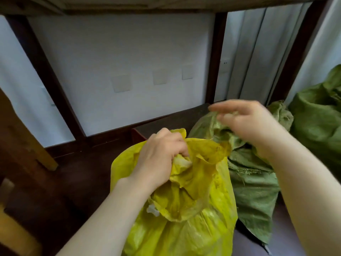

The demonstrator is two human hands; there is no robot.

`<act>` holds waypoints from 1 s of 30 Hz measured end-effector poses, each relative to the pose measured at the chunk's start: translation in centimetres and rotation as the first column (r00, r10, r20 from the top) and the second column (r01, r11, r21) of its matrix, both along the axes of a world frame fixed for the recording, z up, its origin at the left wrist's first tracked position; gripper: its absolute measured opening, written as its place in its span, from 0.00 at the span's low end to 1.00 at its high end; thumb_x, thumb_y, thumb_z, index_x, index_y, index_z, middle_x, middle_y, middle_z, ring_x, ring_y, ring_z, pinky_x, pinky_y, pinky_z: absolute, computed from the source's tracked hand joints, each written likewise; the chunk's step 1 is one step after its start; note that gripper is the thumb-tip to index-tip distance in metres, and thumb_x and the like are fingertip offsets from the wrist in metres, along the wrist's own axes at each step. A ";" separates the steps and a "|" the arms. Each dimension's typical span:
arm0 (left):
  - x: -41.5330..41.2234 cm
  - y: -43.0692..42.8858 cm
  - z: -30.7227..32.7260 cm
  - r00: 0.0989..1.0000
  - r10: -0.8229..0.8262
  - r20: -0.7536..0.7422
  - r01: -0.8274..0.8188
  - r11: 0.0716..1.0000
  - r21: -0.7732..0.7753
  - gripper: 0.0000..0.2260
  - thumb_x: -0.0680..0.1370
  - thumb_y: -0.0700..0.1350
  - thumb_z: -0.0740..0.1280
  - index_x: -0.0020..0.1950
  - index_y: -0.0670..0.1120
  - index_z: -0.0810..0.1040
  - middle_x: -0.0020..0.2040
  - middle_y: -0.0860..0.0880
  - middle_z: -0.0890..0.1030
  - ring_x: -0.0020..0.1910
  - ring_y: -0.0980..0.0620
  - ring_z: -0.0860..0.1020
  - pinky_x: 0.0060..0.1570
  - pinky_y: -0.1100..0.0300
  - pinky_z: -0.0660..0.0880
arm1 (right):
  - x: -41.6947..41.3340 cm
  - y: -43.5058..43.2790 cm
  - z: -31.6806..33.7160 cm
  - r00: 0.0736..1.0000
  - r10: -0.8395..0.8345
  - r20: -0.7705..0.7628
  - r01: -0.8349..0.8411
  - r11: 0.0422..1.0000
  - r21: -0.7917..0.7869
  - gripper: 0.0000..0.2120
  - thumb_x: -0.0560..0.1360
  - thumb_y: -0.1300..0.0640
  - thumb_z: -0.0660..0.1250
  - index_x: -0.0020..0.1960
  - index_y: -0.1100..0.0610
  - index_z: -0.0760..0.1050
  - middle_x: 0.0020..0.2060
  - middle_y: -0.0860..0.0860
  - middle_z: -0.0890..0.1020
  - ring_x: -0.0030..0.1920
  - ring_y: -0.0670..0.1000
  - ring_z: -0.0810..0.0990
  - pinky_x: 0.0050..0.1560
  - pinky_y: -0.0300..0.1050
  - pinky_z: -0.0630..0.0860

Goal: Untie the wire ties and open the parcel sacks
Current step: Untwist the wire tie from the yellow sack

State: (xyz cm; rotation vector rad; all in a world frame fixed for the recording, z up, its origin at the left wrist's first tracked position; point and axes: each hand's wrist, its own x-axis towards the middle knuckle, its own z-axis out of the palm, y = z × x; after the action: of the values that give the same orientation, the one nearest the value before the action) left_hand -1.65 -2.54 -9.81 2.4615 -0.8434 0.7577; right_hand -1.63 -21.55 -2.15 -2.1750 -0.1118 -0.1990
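Here the crumpled yellow woven-plastic sack [184, 228] stands near and centre, its neck bunched upward and gripped by the left hand [160, 157], whose fingers curl round the gathered mouth. No wire tie shows on it; whether one is hidden under the fingers or already off, I cannot tell. To do this step well, the left hand should hold the neck steady just below the gather while the other feels for the twisted ends and unwinds them instead of tugging, since the thin weave looks liable to fray. The right hand [247, 122], blurred, hovers with fingers loosely spread and holding nothing, above a rumpled green woven sack [254, 185] just right of the yellow one. A second green sack [317, 122] lies farther right, and a white wall panel [129, 61] stands behind.
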 end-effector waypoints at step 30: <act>0.6 4.7 -0.5 0.500 -0.207 -0.841 -0.504 0.720 -0.477 0.06 0.67 0.39 0.75 0.42 0.46 0.83 0.38 0.50 0.85 0.37 0.53 0.83 0.40 0.61 0.80 | 1.5 6.7 -7.7 0.984 0.174 0.029 -0.176 0.964 0.201 0.13 0.71 0.69 0.65 0.47 0.54 0.83 0.36 0.42 0.81 0.34 0.37 0.76 0.38 0.29 0.72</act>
State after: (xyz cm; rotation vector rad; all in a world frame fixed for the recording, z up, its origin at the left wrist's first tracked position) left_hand -1.05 2.13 -10.32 1.8065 0.1123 -0.2086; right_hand -0.08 -14.87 -9.87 -1.9492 -0.2775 -0.1157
